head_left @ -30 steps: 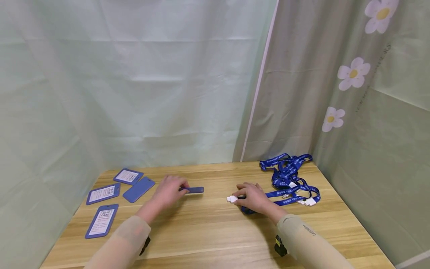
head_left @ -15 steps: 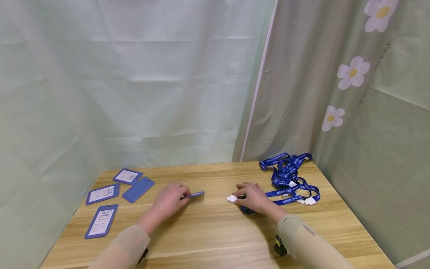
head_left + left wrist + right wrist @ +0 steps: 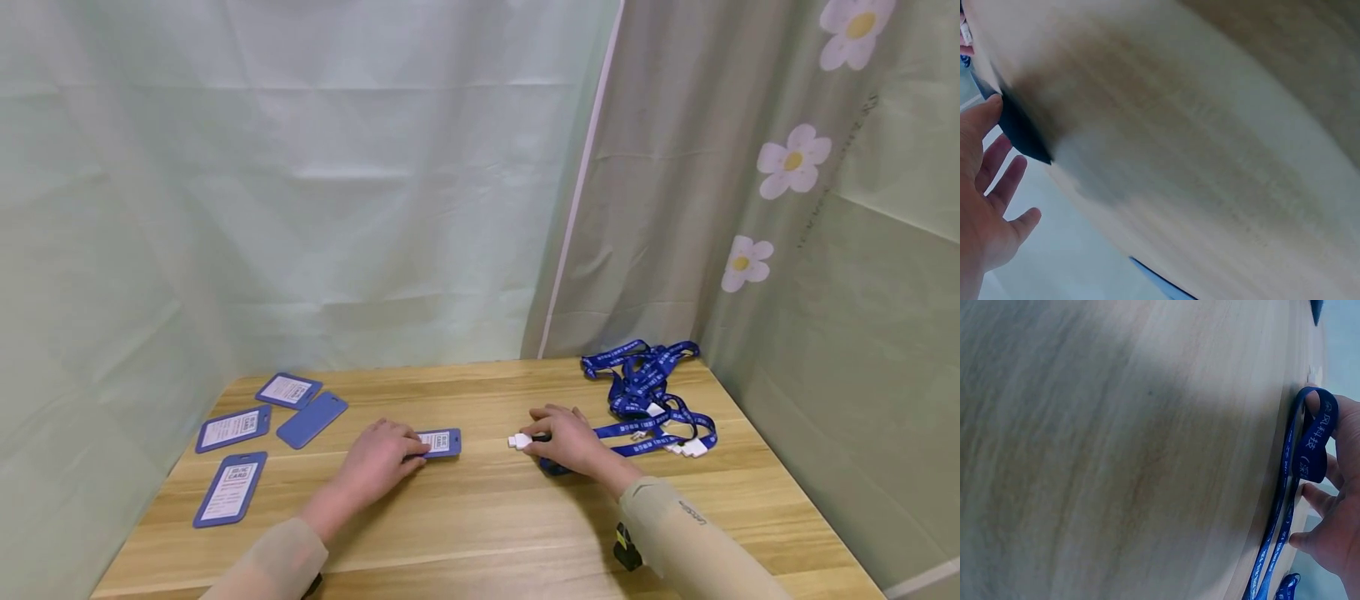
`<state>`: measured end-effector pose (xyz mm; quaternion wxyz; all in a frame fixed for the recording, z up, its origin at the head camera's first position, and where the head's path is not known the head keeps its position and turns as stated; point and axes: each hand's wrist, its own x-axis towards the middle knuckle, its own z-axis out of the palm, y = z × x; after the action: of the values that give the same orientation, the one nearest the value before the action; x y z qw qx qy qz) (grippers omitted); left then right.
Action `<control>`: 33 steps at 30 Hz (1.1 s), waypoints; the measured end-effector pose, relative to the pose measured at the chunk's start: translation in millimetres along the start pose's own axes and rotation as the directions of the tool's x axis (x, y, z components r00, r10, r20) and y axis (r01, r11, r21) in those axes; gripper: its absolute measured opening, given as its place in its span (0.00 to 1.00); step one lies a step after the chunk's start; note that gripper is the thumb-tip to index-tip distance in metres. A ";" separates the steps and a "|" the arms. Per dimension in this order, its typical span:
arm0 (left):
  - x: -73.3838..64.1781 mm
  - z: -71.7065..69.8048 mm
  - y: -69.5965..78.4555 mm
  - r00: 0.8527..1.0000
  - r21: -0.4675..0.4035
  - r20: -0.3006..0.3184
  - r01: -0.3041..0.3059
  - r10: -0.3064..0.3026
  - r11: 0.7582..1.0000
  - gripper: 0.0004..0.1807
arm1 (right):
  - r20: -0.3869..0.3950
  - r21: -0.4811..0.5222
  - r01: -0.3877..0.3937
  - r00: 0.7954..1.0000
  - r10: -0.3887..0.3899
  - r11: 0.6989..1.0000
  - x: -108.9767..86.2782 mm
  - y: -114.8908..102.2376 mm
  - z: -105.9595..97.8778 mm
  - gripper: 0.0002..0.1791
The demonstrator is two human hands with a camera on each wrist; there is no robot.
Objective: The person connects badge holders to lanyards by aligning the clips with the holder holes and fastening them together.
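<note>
Left of the table's middle, my left hand (image 3: 377,460) pinches a blue ID card holder (image 3: 447,442) between thumb and fingers. Its white printed card faces up in the head view, and its slotted end points right. The left wrist view shows the holder (image 3: 1022,134) edge-on, tilted off the wood. Across a short gap, my right hand (image 3: 567,439) pinches the white plastic clip (image 3: 517,442) of a blue lanyard. That clip points left toward the holder. The lanyard strap (image 3: 1313,440) loops beside the right fingers and trails along the table.
Several other blue card holders (image 3: 230,490) lie at the left, one of them (image 3: 312,420) with its plain side up. A tangled pile of blue lanyards (image 3: 642,383) with white clips lies at the back right. Curtains (image 3: 390,208) stand behind the wooden table (image 3: 465,533).
My left hand has turned the card holder from nearly edge-on to printed face up, shifting slightly toward me. The right hand keeps its place with the lanyard clip.
</note>
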<state>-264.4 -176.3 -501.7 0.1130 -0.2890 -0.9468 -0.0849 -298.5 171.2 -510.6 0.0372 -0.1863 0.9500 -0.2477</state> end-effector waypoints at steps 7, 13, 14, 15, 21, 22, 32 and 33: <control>-4.5 6.7 1.3 1.000 0.015 -0.020 -0.022 0.022 1.000 0.09 | -0.003 -0.002 0.002 1.000 -0.002 1.000 0.7 0.7 0.8 0.16; -5.6 11.3 1.0 0.999 -0.001 -0.032 -0.021 0.021 1.000 0.07 | -0.001 -0.014 -0.001 1.000 0.001 1.000 0.7 1.4 1.2 0.16; -5.6 11.3 0.8 0.999 -0.008 -0.035 -0.015 0.015 1.000 0.08 | -0.001 -0.015 -0.001 1.000 0.001 1.000 0.6 1.5 1.3 0.16; -5.4 11.5 0.2 0.999 -0.016 -0.039 -0.008 0.008 1.000 0.09 | -0.001 -0.014 -0.001 1.000 0.001 1.000 0.5 1.5 1.3 0.16; -6.4 13.2 -9.3 0.995 -0.088 -0.015 0.097 -0.099 0.991 0.29 | 0.004 0.005 -0.004 1.000 0.004 1.000 -0.1 1.2 1.4 0.17; -6.9 13.1 -11.6 0.992 -0.102 0.004 0.124 -0.124 0.987 0.32 | 0.003 0.006 -0.004 1.000 0.004 1.000 0.0 1.5 1.7 0.18; -10.2 2.5 -30.1 0.958 -0.210 0.177 0.262 -0.227 0.942 0.46 | -0.005 -0.019 0.019 1.000 -0.019 1.000 0.8 6.0 4.0 0.26; -10.7 2.3 -31.5 0.955 -0.213 0.185 0.267 -0.230 0.940 0.46 | -0.002 -0.020 0.020 1.000 -0.020 1.000 0.5 6.4 3.8 0.26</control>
<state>-273.9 -207.2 -509.7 -0.0089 -0.1839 -0.9649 -0.1872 -300.5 174.5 -517.0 0.0316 -0.1958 0.9506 -0.2386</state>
